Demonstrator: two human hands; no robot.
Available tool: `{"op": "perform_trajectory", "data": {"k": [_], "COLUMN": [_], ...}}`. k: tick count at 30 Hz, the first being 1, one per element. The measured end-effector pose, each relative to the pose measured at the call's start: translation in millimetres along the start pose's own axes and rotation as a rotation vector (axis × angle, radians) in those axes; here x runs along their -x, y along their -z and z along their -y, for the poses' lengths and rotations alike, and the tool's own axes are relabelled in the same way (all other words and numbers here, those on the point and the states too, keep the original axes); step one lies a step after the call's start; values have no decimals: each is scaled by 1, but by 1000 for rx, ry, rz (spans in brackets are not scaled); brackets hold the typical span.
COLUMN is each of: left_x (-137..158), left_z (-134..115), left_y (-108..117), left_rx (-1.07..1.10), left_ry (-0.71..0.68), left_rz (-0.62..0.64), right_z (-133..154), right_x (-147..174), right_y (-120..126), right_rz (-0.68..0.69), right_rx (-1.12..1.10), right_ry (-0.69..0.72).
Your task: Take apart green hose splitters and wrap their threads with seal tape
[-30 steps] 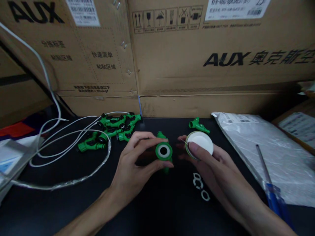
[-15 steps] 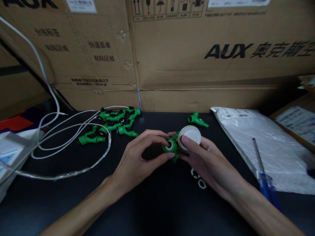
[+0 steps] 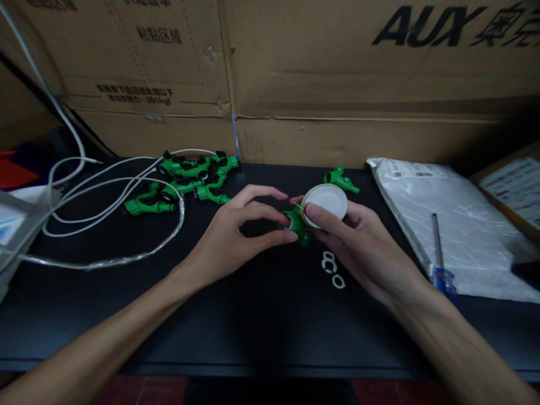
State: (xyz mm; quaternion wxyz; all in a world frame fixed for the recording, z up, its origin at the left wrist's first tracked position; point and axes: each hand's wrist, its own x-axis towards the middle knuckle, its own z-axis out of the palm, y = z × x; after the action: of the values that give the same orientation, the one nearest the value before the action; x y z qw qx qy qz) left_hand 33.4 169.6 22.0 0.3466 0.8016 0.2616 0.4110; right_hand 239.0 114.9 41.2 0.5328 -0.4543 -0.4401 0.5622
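Note:
My left hand is closed on a green plastic hose fitting. The thumb presses its lower side and a fingertip sits at its round mouth, where part of a pale ring shows. In my right hand is a round white disc-shaped container with a yellow-green rim, the thumb lying on its face. From its left edge a thin pale strand runs toward my left fingers. The right fingers behind the disc are hidden; I cannot tell whether they also hold the fitting. Several white ring washers lie below the right hand.
Several green fittings with black valves are piled at left, near coiled white cable. Another green fitting lies behind my right hand. A white padded mailer and blue-handled screwdriver are at right. Cardboard boxes stand behind.
My view has tilted down, so the table's front edge now shows. The left fingertip covers more of the fitting's mouth, and the left index finger has lifted off. The thin strand shows more plainly.

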Motion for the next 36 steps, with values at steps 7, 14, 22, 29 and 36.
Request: {"op": "perform_trajectory", "data": {"k": [7, 14, 22, 29, 36], "left_x": [-3, -3, -3, -9, -26], "left_z": [-2, -5, -5, -1, -1], "left_y": [0, 1, 4, -20, -43], "left_rx": [62, 117, -1, -78, 119], "left_ry": [85, 134, 106, 301, 371], "left_rz": [1, 1, 112, 430, 528], "right_z": [3, 0, 10, 14, 19], "right_x": [0, -2, -14, -20, -21], "right_y": [2, 4, 18, 35, 39], "right_rz": [28, 8, -184, -186, -160], "right_rx": [22, 7, -84, -165, -218], "right_ry": [-23, -23, 39, 47, 47]}}
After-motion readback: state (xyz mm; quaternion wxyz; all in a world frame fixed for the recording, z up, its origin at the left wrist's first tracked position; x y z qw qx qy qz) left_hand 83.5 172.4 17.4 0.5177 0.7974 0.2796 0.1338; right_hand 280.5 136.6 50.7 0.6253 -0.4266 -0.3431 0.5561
